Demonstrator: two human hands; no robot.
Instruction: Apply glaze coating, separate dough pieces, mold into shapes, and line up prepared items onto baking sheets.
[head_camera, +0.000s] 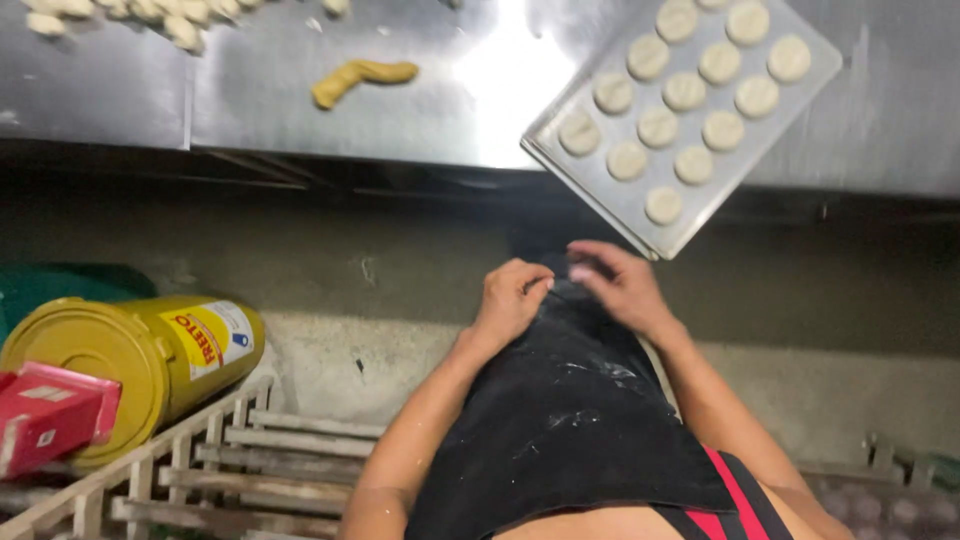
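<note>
Steel worktable (350, 110) carries a metal baking tray (560, 150) of pale dough rounds (657, 127), below which a black apron (570, 420) is pinched by the curled left hand (512, 297) and touched by the half-open right hand (620, 285).

Bare steel lies open on the bench (300, 110) between the yellow dough roll (362, 78) and the tray (560, 150) of dough rounds, whose corner overhangs the edge. Down left, a yellow drum (130, 360) and wooden pallet (250, 460) block the floor.
</note>
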